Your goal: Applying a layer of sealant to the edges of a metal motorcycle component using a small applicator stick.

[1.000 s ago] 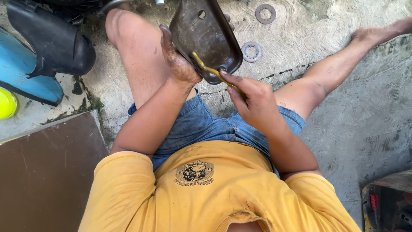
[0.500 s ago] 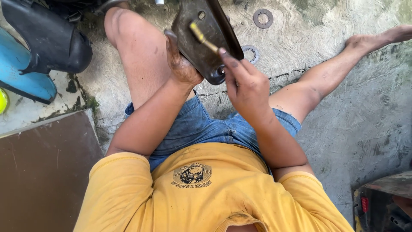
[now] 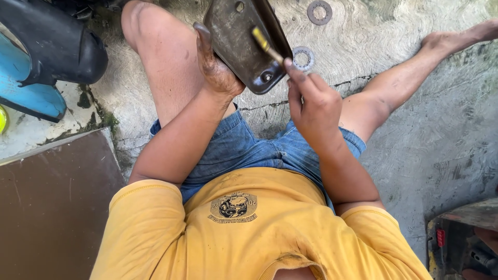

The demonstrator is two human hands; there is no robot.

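While the ground is seen from above, a rough concrete floor (image 3: 415, 155) is shown, grey and swirled with trowel marks, stained dark green in patches and split by a thin crack running between the legs. A dark, greasy metal cover (image 3: 244, 44) is held up over the floor at the top of the view, above the lap and between the knees. It is gripped from its left edge by the left hand (image 3: 215, 70), whose fingers are curled behind it and whose thumb is laid up along its side. A thin yellow-handled brush (image 3: 265, 45) is pinched in the right hand (image 3: 314, 106); its fingers are closed narrowly around the lower end, and the upper end is laid against the face of the cover.

Two flat toothed metal rings are left on the floor beyond the cover: one ring (image 3: 303, 58) just beside the cover's lower right corner, the other ring (image 3: 319, 11) farther off near the top edge. A black and blue plastic body panel (image 3: 46, 57) is seen at the upper left, resting on the concrete. A brown board (image 3: 52, 207) is laid flat at the lower left. A dirty box-like object (image 3: 461, 243) is partly visible at the lower right corner; what it is cannot be told.
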